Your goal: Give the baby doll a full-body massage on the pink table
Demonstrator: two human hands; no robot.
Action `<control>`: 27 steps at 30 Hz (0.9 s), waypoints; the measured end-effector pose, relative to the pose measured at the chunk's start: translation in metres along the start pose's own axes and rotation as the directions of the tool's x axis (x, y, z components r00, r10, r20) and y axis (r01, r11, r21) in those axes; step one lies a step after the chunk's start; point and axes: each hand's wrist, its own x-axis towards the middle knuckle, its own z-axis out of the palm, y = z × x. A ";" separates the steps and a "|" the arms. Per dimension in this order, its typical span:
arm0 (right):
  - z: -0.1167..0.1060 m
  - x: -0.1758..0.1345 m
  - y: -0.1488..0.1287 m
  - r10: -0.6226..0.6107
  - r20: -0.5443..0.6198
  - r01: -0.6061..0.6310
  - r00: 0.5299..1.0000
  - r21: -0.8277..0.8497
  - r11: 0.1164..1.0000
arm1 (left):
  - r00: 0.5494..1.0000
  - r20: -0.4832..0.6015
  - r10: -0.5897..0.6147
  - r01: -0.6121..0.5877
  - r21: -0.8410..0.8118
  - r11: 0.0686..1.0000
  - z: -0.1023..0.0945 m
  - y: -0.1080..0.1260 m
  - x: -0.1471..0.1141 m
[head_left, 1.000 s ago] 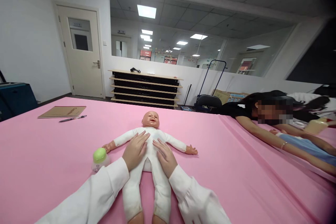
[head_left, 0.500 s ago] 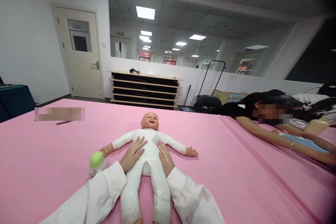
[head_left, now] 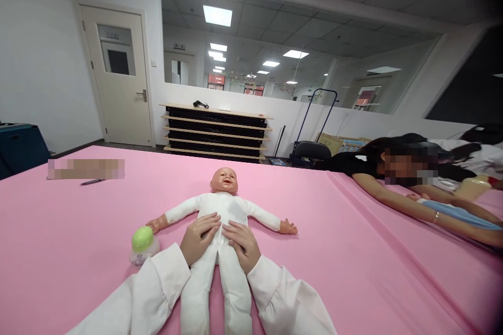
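A baby doll (head_left: 228,209) with a white cloth body lies on its back, arms spread, head away from me. My left hand (head_left: 199,236) rests on the left side of its belly, fingers stretched out and lying flat. On the right side of the belly lies my right hand (head_left: 242,243), its fingers also extended and pointing inward. The fingertips of both hands are close together near the doll's midline. Beside the doll's hand on the left stands a clear jar with a green lid (head_left: 142,241), close to my left sleeve.
Pink cloth (head_left: 334,272) covers the table. A dark pen-like item (head_left: 92,181) lies at the far left near a blurred patch. At the right, another person's arms (head_left: 408,207) reach over a blue-clothed doll (head_left: 459,213), with a pale bottle (head_left: 471,187) nearby.
My right hand has slid inward and slightly down from the doll's side onto its belly. My left hand has shifted slightly, its fingers drawn closer together. The doll's legs now lie closer together.
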 end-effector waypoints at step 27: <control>0.000 -0.002 -0.004 -0.190 -0.073 0.171 0.979 -0.212 0.962 | 0.998 0.002 0.070 -0.070 0.048 0.996 0.002 -0.009 -0.001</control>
